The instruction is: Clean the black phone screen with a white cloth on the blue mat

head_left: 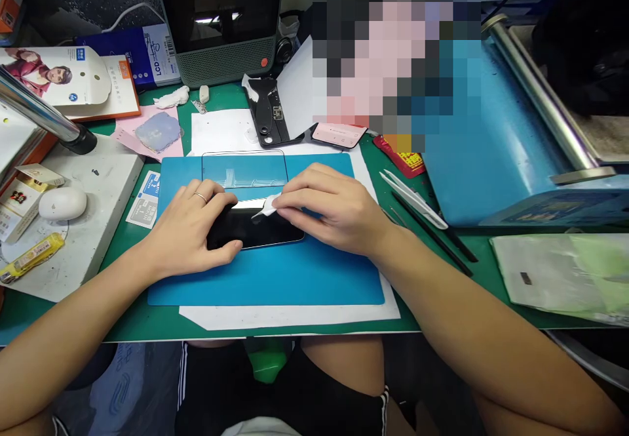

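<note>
A black-screened phone [265, 229] lies sideways on the blue mat [275, 278]. My left hand [189, 233], wearing a ring, grips the phone's left end, fingers over the far side and thumb at the near edge. Between the thumb and fingertips of my right hand [334, 206] is a small white crumpled wipe [269, 205], held at the phone's screen; a thin grey tip shows at its lower end. Just beyond the phone lies a clear glass sheet [243, 168] with a dark border, partly covered by the hands.
Tweezers [413, 200] and dark sticks lie right of the mat. Behind are an opened black phone case [270, 111] and a lit phone [339, 134]. A blue machine [491, 160] stands at right. A white earbud case [63, 204] sits on a left box.
</note>
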Demonstrator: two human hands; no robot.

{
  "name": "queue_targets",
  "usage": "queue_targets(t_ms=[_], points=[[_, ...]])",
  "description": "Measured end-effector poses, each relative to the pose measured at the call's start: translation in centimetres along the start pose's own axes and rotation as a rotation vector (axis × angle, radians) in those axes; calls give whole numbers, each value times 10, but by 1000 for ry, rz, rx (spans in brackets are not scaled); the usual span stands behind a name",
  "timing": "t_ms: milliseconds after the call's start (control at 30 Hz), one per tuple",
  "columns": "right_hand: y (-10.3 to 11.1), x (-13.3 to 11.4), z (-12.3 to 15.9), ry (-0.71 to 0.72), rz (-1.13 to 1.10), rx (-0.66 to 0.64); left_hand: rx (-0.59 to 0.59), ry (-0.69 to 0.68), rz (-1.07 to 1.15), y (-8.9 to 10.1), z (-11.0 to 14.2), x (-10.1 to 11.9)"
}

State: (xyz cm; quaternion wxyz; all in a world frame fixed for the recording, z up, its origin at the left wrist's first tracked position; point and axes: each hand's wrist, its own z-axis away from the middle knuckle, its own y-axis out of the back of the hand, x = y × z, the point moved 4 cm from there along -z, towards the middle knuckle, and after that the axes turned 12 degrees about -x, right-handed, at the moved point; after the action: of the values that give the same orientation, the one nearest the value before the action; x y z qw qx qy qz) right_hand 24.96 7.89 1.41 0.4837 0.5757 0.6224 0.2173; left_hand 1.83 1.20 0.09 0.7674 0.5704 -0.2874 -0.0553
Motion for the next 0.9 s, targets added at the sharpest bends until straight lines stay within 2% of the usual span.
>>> queue_targets(t_ms=[67,200,467,633,767,900], points=[[0,-4,1,45,-8,-86,6,0,3,1,0,0],[-3,-9,4,94,-33,-362,-1,8,36,1,0,-1],[-4,-8,6,147,-177,-470,9,8,42,0,0,-2],[-4,-3,14,83,-56,-293,0,0,51,-1,-2,-1],[-12,-13,15,110,-47,-223,11,-1,53,0,-3,0],[-17,-15,10,-48,80,-151,13,4,57,0,-3,-1]])
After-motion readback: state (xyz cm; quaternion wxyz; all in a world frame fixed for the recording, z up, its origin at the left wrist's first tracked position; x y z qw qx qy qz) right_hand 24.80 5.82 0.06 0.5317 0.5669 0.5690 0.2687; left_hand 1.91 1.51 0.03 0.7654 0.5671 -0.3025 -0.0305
